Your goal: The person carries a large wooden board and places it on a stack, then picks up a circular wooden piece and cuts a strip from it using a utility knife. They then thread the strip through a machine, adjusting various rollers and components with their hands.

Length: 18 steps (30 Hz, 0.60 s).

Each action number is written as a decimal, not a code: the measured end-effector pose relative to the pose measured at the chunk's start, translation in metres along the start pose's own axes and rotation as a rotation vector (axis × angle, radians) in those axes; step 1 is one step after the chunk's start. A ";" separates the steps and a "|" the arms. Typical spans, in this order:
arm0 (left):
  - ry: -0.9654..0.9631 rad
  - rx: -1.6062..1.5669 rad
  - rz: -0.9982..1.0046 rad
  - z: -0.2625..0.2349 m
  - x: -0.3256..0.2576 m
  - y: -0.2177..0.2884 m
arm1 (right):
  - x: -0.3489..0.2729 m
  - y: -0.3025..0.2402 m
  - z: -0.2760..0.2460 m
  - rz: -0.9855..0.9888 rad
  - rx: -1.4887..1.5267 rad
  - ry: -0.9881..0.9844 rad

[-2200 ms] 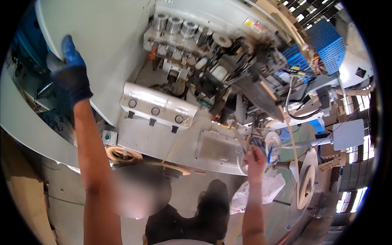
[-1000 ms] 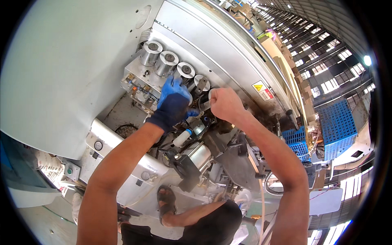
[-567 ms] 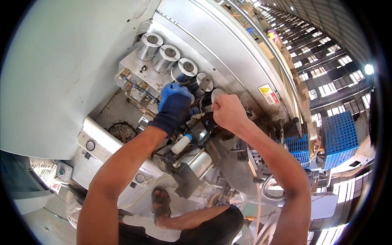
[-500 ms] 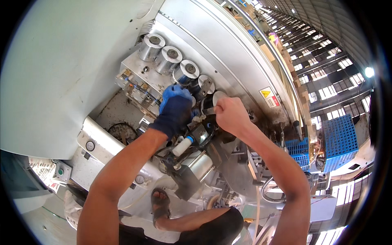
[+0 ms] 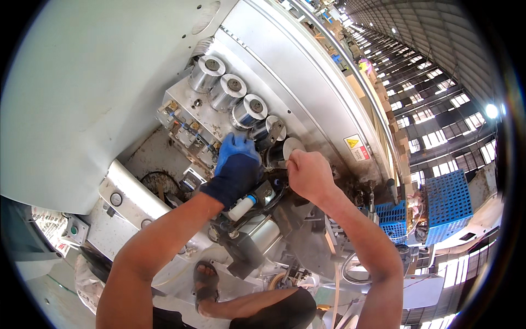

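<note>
My left hand point(image 5: 236, 159), in a blue work glove, is closed beside the lower end of a row of metal rollers inside a machine. Whatever its fingers hold is hidden beneath the glove. My bare right hand point(image 5: 309, 174) is a fist against the near side of a dark roller point(image 5: 278, 153) with a pale metal top; what it grips is too hidden to name. Between the hands and the row's upper end stand shiny cylindrical rollers point(image 5: 249, 111), one with a small metal plate point(image 5: 272, 133) on top. Below the left hand lies a white cylinder with a blue collar point(image 5: 241, 208).
Brass fittings and thin hoses point(image 5: 189, 129) sit left of the rollers. A pale panel point(image 5: 82, 98) fills the left side. Nearer are a white tank with a gauge point(image 5: 116, 199) and a metal cylinder point(image 5: 264, 234). Blue perforated baskets point(image 5: 449, 200) stand at the right.
The view has shifted, so the rollers appear lower. Both hands stay near the dark roller. A flat greyish piece seen beside my right fist earlier is now mostly out of sight.
</note>
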<state>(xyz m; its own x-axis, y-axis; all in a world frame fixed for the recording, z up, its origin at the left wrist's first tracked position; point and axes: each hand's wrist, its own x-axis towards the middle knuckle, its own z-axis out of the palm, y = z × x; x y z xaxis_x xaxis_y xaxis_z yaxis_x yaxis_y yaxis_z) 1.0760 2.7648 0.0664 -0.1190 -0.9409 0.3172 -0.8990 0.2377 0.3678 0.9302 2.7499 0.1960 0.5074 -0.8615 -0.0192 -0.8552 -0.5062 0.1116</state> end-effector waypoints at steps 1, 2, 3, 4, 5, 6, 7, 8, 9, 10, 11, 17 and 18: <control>0.019 -0.027 0.009 0.003 -0.004 -0.001 | -0.001 -0.001 0.000 -0.002 -0.003 -0.004; 0.037 -0.023 0.040 0.006 -0.007 -0.002 | -0.001 -0.001 -0.001 -0.008 -0.011 0.002; 0.056 -0.020 0.071 0.009 -0.009 -0.003 | -0.001 -0.001 -0.003 -0.014 -0.018 0.007; 0.077 -0.015 0.102 0.008 -0.010 -0.003 | 0.000 -0.002 -0.005 -0.021 -0.027 0.015; 0.077 -0.019 0.087 0.008 -0.010 -0.003 | -0.001 -0.003 -0.006 -0.009 -0.014 0.029; 0.076 -0.024 0.073 0.007 -0.011 -0.002 | -0.003 -0.004 -0.007 0.003 -0.001 0.043; 0.072 -0.029 0.060 0.003 -0.010 -0.002 | -0.004 -0.005 -0.007 0.016 0.014 0.055; 0.044 -0.001 0.083 -0.001 -0.009 -0.001 | -0.004 -0.005 -0.008 0.014 0.013 0.056; 0.016 0.027 0.106 -0.004 -0.006 -0.001 | -0.003 -0.005 -0.009 0.013 0.012 0.057; -0.011 0.057 0.126 -0.009 -0.004 -0.001 | -0.002 -0.007 -0.011 0.009 0.011 0.059; -0.011 0.108 0.153 -0.005 -0.002 0.001 | -0.001 -0.007 -0.011 -0.003 0.012 0.066; 0.017 -0.067 0.265 0.002 0.007 -0.014 | -0.001 -0.003 -0.014 -0.051 -0.020 0.066; 0.054 -0.093 0.229 -0.001 0.008 -0.019 | -0.001 -0.003 -0.017 -0.052 -0.015 0.069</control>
<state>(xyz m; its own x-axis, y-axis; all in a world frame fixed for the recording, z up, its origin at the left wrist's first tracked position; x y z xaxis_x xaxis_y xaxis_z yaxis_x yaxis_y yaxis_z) 1.0928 2.7534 0.0625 -0.2907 -0.8462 0.4465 -0.8082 0.4670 0.3588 0.9343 2.7527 0.2123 0.5579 -0.8288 0.0433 -0.8259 -0.5494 0.1266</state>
